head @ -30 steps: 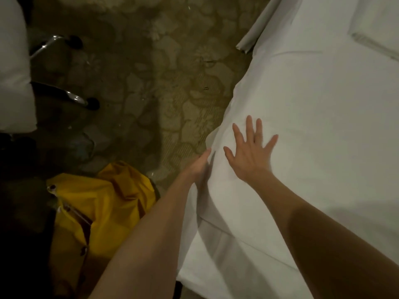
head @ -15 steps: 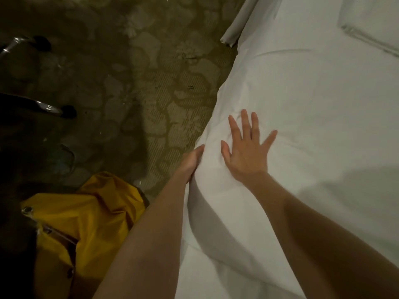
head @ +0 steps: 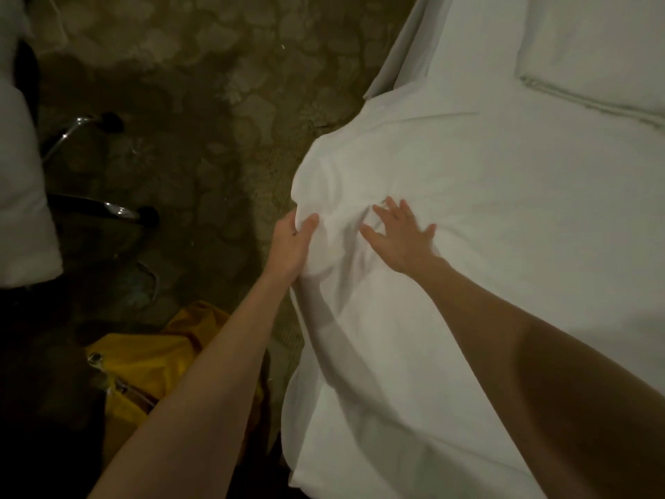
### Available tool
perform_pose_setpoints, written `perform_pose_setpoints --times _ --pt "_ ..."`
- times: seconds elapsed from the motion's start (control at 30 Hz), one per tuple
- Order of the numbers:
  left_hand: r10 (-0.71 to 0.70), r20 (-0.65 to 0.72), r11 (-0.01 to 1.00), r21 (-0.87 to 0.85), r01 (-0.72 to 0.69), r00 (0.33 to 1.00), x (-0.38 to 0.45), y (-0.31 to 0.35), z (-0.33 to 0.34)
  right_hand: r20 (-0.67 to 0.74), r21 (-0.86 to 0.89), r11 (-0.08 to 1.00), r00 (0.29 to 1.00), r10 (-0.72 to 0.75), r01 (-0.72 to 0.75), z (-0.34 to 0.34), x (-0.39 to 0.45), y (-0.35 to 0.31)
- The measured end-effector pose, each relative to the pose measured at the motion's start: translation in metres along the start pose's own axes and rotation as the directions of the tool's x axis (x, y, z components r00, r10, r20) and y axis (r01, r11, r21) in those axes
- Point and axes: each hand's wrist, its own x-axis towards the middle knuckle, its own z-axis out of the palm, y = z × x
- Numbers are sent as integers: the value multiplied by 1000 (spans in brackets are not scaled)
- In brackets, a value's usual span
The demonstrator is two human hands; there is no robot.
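Gripping sheet (head: 467,246) edge w/ L hand (head: 289,243) | R hand (head: 403,239) flat, fingers spread, pressing sheet

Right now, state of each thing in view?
white sheet: bunched and wrinkled along its left edge.
left hand: grips the sheet's bunched edge.
right hand: flat on the sheet, fingers spread.
pillow: lying flat, untouched.
yellow bag: slumped on the carpet.

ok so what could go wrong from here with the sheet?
1. The left hand grips the white sheet at its side edge while the right hand presses flat beside it. The creases bunched between them may get pressed in rather than smoothed out.
2. The yellow bag lies on the carpet close to the sheet's hanging side, so a sideways step could catch it.
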Motion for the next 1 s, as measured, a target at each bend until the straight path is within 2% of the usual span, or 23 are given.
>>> perform_pose_setpoints --times 0.03,0.07,0.1,0.17,0.2,0.23,0.3,0.47,0.57,0.63,0.7,0.8,0.9,1.0 --pt "42 46 999 31 -43 998 -7 12 2 4 184 983 1000 21 -21 -9 -4 -6" --pt "72 106 994 74 -80 992 -14 24 5 -1 406 913 999 45 -41 -16 -9 -12" --pt "87 180 986 125 -111 980 -22 35 8 -8 613 788 997 77 -56 -23 -18 -19" --pt "90 339 958 226 -174 937 -37 52 19 -25 826 562 990 137 -57 -35 -42 -30" --pt "78 401 941 272 -200 913 -44 58 26 -20 858 510 990 141 -55 -40 -54 -33" --pt "60 437 924 316 -215 897 -51 63 35 -9 865 498 990 139 -63 -45 -64 -35" --pt "13 446 896 392 -208 895 -69 71 53 -21 826 559 987 161 -74 -55 -76 -32" --pt "-17 504 835 483 -265 864 -99 65 94 -173 713 696 941 290 -84 -81 -86 15" --pt "-149 481 665 695 -272 864 -114 56 106 -256 702 708 903 345 -71 -95 -91 59" --pt "-220 491 591 754 -285 843 -129 51 116 -324 693 719 866 380 -56 -106 -95 89" --pt "-231 536 630 718 -294 812 -146 52 135 -386 681 730 825 413 -46 -118 -96 121" --pt "-158 610 709 617 -340 776 -171 68 186 -447 697 716 757 476 -38 -138 -98 175" --pt "-116 660 728 565 -389 742 -191 74 245 -415 750 653 694 589 -105 -153 -103 232" --pt "-181 695 681 600 -421 696 -209 63 295 -303 788 577 679 668 -215 -145 -111 284"
